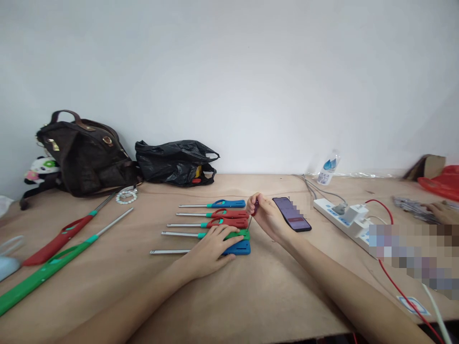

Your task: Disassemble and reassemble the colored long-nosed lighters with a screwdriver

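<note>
The left hand [211, 248] lies flat, fingers spread, pressing down on the handles of the green lighter [238, 234] and the blue lighter [239, 247] at the near end of a row, which looks like a way to keep them from sliding. The right hand [267, 217] is closed around a small red-handled screwdriver [253, 210], its thin shaft angled down toward the green handle (the tip itself is too small to make out).

Three more lighters [229, 213] lie in the same neat row just beyond, metal tubes all pointing left. A phone [291, 214] rests just right of the working hand, screen up, then a power strip [342, 217] with a red cable [394, 282]. Well off to the left lie two longer lighters [53, 253], a brown handbag [84, 155] and a black plastic bag [175, 162]. Another person's hand [439, 211] shows at the far right edge.
</note>
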Available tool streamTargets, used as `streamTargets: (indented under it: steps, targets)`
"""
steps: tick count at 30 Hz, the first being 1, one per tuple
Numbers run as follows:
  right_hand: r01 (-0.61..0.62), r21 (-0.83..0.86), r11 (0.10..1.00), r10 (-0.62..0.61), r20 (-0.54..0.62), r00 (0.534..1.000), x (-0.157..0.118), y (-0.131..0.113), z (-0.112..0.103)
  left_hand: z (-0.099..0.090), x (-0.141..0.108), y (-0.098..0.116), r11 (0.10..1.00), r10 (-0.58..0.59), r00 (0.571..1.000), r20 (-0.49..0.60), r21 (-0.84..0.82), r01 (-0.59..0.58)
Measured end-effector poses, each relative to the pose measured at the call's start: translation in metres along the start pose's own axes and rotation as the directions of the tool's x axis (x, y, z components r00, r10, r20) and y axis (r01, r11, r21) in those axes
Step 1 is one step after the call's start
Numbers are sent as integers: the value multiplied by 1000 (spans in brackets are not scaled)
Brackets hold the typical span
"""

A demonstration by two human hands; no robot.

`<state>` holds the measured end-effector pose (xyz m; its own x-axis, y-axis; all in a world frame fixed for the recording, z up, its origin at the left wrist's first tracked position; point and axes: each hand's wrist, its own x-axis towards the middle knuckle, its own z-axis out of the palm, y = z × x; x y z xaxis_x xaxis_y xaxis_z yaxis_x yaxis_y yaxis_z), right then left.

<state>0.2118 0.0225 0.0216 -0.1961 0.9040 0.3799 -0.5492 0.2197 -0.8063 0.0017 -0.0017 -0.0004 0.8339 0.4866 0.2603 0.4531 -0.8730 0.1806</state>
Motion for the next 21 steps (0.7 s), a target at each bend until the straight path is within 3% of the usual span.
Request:
streamTargets:
  steps: [13, 21]
  targets:
    - [-14, -73, 997, 13, -14, 1000, -3, -1, 4, 1, 0, -1, 1000, 12, 1000, -29, -16, -13]
    - [20, -7, 1000, -20, -38, 999, -6, -3, 11, 0, -1, 0, 1000, 7, 1000, -16, -16, -8]
